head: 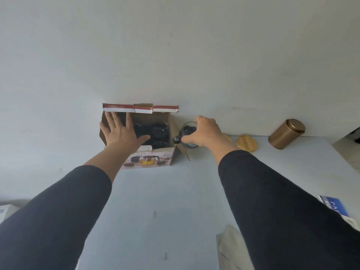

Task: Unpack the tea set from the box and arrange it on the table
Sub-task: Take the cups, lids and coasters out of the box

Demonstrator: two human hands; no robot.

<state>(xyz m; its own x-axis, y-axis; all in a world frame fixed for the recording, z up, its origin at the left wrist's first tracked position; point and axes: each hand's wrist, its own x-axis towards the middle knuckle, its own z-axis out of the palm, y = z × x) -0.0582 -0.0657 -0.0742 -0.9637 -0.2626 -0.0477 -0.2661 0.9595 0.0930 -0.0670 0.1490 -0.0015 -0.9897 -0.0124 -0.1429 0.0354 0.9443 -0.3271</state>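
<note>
The glass teapot [188, 134] is held from above by the curled fingers of the right hand [206, 131] just right of the open tea-set box [153, 161], near a bamboo lid [247, 143] and bronze canister [286, 133], while the box's left side is pressed by the flat, spread left hand [121, 131].

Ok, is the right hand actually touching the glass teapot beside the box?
Touching. The head view shows the right hand curled over the glass teapot, fingers wrapped around its rim, just right of the box.

My right hand [205, 131] hid most of the glass teapot [188, 133], and the dark pieces inside the box [152, 158] stayed indistinct.
</note>
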